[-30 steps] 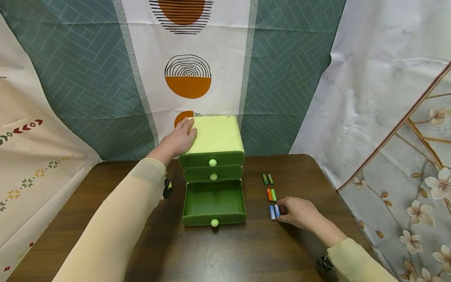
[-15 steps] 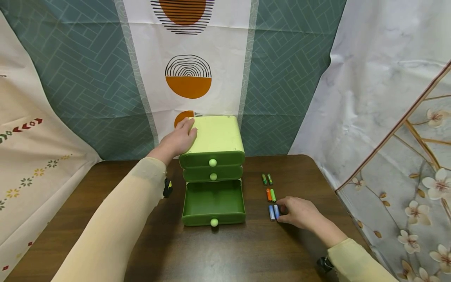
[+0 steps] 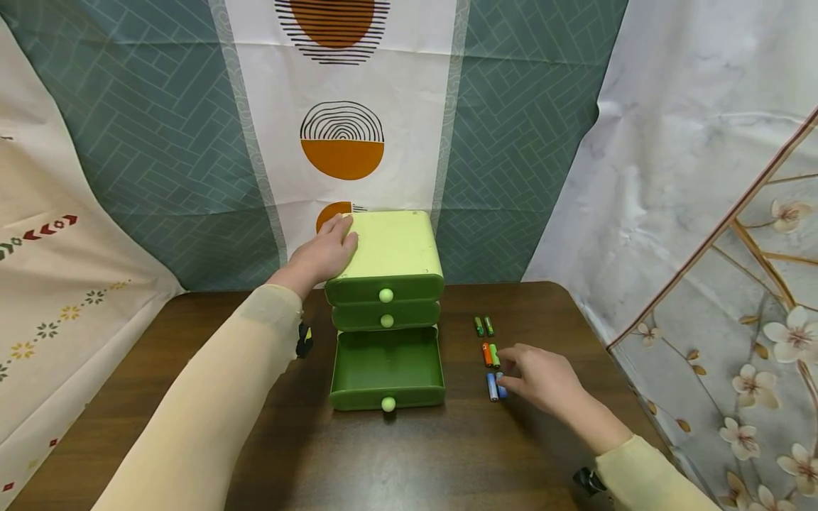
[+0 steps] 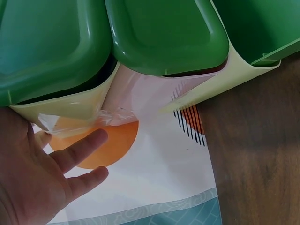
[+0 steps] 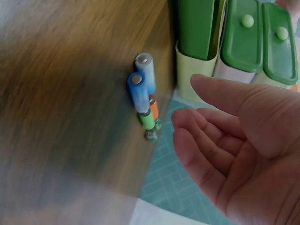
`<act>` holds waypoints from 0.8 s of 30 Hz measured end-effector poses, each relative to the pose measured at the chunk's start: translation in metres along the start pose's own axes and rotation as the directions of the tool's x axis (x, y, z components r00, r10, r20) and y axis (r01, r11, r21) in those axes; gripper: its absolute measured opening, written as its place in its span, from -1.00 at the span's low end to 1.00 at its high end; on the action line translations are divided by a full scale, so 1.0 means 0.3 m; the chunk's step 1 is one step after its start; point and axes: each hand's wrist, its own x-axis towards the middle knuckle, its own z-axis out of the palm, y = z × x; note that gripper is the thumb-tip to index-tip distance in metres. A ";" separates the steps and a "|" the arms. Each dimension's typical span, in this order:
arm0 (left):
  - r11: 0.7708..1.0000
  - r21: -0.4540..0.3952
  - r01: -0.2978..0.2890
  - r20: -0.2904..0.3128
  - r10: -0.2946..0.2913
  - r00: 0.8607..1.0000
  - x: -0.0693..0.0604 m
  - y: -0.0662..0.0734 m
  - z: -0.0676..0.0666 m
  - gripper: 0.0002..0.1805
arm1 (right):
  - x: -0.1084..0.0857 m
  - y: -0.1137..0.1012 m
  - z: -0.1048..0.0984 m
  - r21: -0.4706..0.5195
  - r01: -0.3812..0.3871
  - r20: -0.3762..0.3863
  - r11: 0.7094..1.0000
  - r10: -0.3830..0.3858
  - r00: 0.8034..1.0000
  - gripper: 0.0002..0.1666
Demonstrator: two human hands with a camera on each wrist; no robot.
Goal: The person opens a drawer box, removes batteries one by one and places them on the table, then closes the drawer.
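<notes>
My left hand (image 3: 326, 252) rests on the top left edge of a small pale-green drawer cabinet (image 3: 399, 241), its fingers extended. The cabinet's bottom drawer (image 3: 388, 397) is pulled out, with a bare green floor; the two drawers above are closed. On the right, my right hand (image 3: 546, 380) hovers beside two blue batteries (image 3: 492, 387) lying side by side, partly covering the right one. In the right wrist view, the fingers are loosely bent with nothing between them, apart from the blue batteries (image 5: 138, 93).
Behind the blue pair lie an orange battery (image 3: 487, 355) and a light-green battery (image 3: 495, 355). Two smaller green batteries (image 3: 479, 326) are farther back. Everything stands on a brown wooden table (image 3: 396, 468), with patterned cloths (image 3: 511, 142) hanging behind and at the sides.
My right hand has drawn back off the right blue battery and lifted slightly, its fingers now apart from it. The left hand, drawers and batteries keep their places.
</notes>
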 end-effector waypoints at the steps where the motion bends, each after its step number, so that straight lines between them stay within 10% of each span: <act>1: 1.000 0.003 -0.001 0.000 0.001 1.000 0.000 0.002 -0.001 -0.24 | 0.001 -0.008 -0.003 0.007 0.003 -0.008 1.000 -0.003 1.000 -0.66; 24: 0.999 0.044 -0.001 0.007 0.001 1.000 -0.001 0.016 -0.018 -0.25 | 0.009 -0.183 -0.013 0.057 0.145 -0.150 0.988 -0.135 0.979 -0.61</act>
